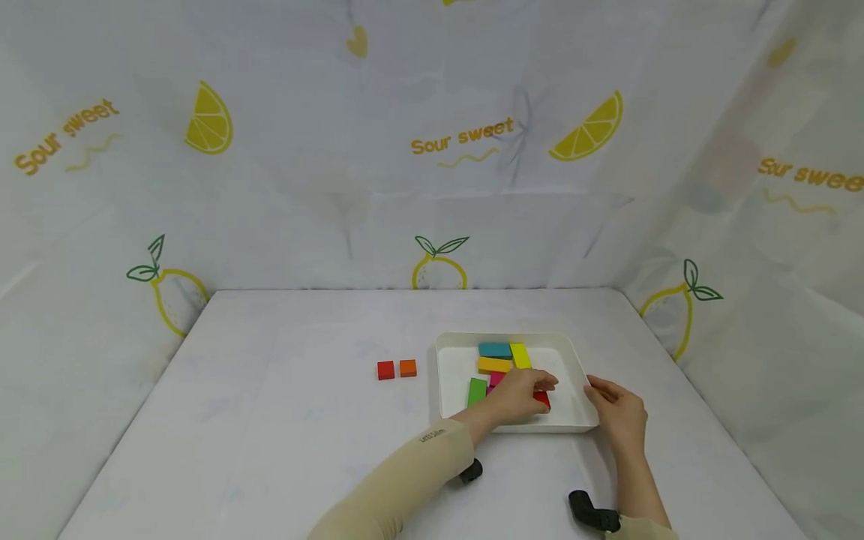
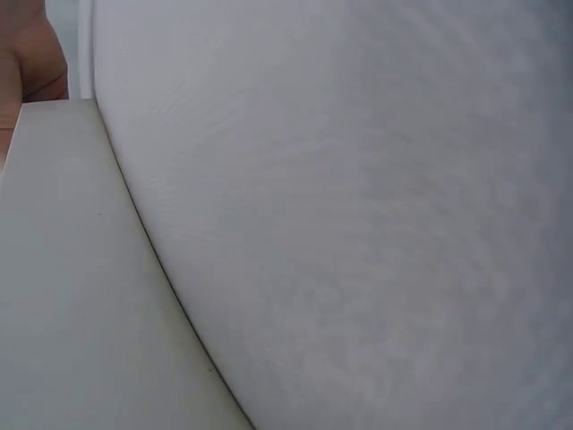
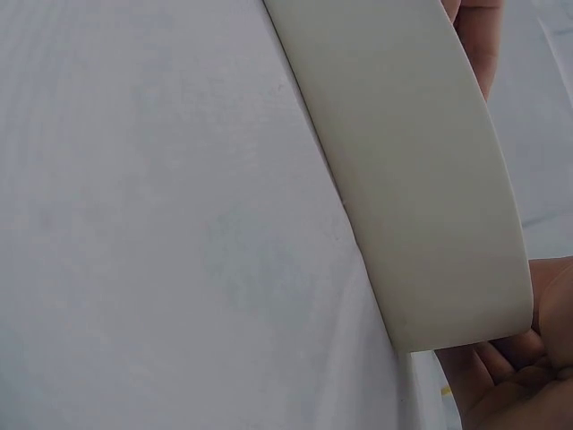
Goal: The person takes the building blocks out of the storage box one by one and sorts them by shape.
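A white tray (image 1: 454, 375) holds colored blocks. My left hand (image 1: 516, 395) reaches over its front wall, thumb and fingers pinching a red block (image 1: 543, 398) inside. Beside that hand lie a green block (image 1: 476, 391) and a pink block (image 1: 497, 378), partly covered by it. Farther back sit a teal block (image 1: 495, 350), a yellow block (image 1: 520, 355) and an orange-yellow block (image 1: 494, 365). At the tray's right side, my right hand (image 1: 621, 418) grips the wall near the front corner; the right wrist view shows its fingers around the corner (image 3: 506, 313).
Left of the tray, a red block (image 1: 385, 370) and an orange block (image 1: 408, 368) lie apart on the white-covered table (image 1: 270, 420). A white curtain (image 1: 304, 150) with lemon prints hangs behind and on both sides. Black devices (image 1: 594, 512) sit at the wrists.
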A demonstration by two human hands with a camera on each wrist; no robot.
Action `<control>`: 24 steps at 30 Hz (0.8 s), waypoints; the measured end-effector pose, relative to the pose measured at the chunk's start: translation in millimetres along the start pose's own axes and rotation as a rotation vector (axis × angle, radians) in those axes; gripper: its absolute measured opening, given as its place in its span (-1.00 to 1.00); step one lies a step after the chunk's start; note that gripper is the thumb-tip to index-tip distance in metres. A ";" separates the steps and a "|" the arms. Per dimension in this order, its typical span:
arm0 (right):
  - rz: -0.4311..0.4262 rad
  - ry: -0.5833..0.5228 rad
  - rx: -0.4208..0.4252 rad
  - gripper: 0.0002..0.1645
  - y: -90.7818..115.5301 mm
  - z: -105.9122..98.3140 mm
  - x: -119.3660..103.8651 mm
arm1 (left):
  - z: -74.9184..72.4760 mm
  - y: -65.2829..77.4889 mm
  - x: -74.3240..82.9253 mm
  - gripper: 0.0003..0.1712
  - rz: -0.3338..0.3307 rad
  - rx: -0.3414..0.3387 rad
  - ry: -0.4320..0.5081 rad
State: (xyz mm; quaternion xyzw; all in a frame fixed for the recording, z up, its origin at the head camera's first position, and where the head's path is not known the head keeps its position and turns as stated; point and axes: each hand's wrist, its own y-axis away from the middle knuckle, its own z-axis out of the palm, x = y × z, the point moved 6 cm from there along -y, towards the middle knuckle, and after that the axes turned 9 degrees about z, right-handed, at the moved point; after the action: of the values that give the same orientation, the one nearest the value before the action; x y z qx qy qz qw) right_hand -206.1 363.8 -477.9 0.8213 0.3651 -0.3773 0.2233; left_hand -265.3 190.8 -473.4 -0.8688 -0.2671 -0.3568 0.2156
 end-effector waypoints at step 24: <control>-0.011 -0.008 0.013 -0.60 -0.3 1.3 0.6 | 2.2 1.1 -7.6 -0.49 -0.002 -0.001 -0.069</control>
State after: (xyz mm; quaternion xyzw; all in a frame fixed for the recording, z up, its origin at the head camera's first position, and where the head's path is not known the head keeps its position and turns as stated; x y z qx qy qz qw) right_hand -206.7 363.4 -479.3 0.8193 0.3662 -0.3839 0.2175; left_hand -268.1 188.9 -480.6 -0.8803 -0.2753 -0.3272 0.2056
